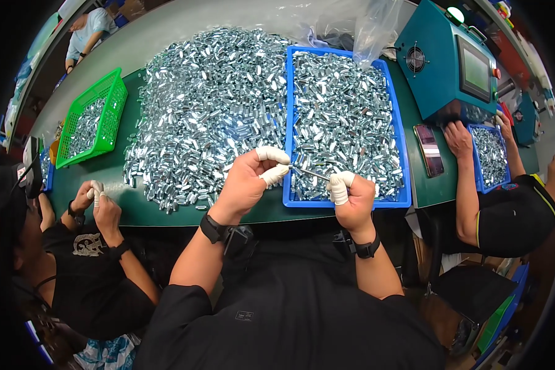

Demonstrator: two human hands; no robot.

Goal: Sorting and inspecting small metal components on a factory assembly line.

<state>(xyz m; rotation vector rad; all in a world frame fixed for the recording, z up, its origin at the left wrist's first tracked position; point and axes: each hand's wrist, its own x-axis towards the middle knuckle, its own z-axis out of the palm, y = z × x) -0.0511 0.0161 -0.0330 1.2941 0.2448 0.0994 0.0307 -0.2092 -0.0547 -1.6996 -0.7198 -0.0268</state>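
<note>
My left hand (pixel 245 184), white finger cots on thumb and forefinger, pinches something small at its fingertips, over the near left part of a blue tray (pixel 286 129). It is mostly hidden by the fingers. Opposite it, my right hand (pixel 354 200), also with white finger cots, is closed on a slim metal rod (pixel 314 174). The rod's tip points left and meets the left fingertips. Small shiny silver metal pieces (pixel 345 117) fill the tray, and a large heap (pixel 209 111) of similar pieces spreads over the green table to its left.
A green basket (pixel 115 111) of metal pieces stands left. A teal machine (pixel 438 68) with a screen is at right, near a phone (pixel 428 150). Clear plastic (pixel 376 31) lies behind the tray. Co-workers sit left (pixel 92 271) and right (pixel 505 216); another person (pixel 92 34) is far left.
</note>
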